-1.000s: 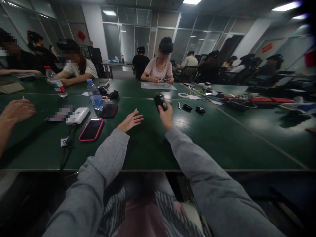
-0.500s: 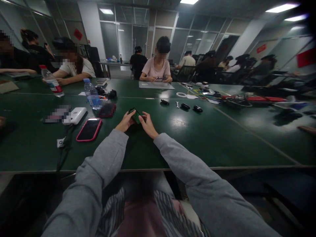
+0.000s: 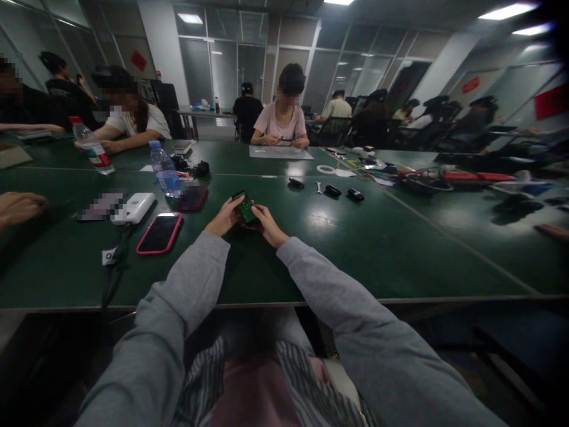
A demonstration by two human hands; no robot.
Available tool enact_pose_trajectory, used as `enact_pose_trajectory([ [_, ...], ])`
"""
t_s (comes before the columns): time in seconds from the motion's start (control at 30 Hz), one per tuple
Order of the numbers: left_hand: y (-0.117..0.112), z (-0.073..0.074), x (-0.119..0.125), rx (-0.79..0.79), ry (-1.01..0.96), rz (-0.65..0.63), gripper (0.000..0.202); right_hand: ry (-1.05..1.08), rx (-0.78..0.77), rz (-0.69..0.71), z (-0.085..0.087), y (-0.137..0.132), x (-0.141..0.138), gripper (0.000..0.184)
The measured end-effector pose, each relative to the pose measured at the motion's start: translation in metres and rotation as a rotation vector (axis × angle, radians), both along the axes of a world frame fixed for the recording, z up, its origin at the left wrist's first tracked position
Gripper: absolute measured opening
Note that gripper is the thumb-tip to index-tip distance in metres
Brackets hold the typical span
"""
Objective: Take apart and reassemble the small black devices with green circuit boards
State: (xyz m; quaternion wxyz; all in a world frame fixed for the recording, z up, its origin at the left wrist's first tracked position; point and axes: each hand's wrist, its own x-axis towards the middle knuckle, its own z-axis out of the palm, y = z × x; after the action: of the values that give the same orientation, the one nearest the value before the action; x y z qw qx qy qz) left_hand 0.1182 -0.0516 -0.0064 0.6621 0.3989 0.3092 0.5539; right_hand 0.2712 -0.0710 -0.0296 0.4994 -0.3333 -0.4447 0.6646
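Between my hands, over the green table [image 3: 355,255], is a small green circuit board [image 3: 245,207] with a dark edge, tilted toward me. My left hand [image 3: 224,217] is closed on its left side, the thumb lying on the upper face. My right hand [image 3: 265,224] grips the lower right edge, with its thumb pressed on the face. The fingers beneath the board are mostly hidden. To the left of my hands lies a phone in a pink case [image 3: 160,233].
A white power bank [image 3: 134,208] with a cable, a blue-capped water bottle [image 3: 164,170] and a red-capped bottle [image 3: 92,146] stand left. Beyond lie a small wrench [image 3: 319,188] and black pieces [image 3: 333,190]. Another person's hand [image 3: 21,209] rests at the left edge.
The circuit board has turned so more of its green face shows, and my right fingers have closed in on it. Another person's hand has come further into view at the left.
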Motion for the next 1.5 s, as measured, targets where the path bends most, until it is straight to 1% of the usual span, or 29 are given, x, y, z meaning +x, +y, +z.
enact_pose_trajectory([
  [0.17,-0.001,0.003,0.001,-0.046,-0.046,0.045,0.034,0.085,0.002,-0.011,0.0,0.001,0.002,0.044],
  [0.4,0.004,-0.004,-0.001,-0.026,-0.058,0.067,0.033,0.109,0.0,-0.016,0.0,0.0,0.001,0.044],
  [0.6,0.004,-0.005,-0.002,-0.031,-0.053,0.1,0.038,0.083,-0.005,-0.019,-0.001,0.002,0.002,0.046],
  [0.83,0.008,-0.007,-0.001,-0.033,-0.049,0.105,0.036,0.091,-0.017,-0.007,0.0,0.003,0.002,0.043],
  [1.03,0.01,-0.008,-0.001,-0.051,-0.021,0.111,0.044,0.075,-0.037,-0.026,-0.001,0.004,0.001,0.047],
  [1.13,0.009,-0.007,-0.001,-0.042,-0.015,0.104,0.046,0.071,-0.038,-0.03,-0.003,0.005,0.001,0.046],
  [1.33,0.007,-0.008,0.0,-0.014,0.003,0.102,0.043,0.055,-0.03,-0.039,-0.001,0.003,0.0,0.042],
  [1.5,0.009,-0.011,0.001,0.009,0.009,0.116,0.041,0.019,-0.02,-0.084,0.0,0.001,-0.002,0.043],
])
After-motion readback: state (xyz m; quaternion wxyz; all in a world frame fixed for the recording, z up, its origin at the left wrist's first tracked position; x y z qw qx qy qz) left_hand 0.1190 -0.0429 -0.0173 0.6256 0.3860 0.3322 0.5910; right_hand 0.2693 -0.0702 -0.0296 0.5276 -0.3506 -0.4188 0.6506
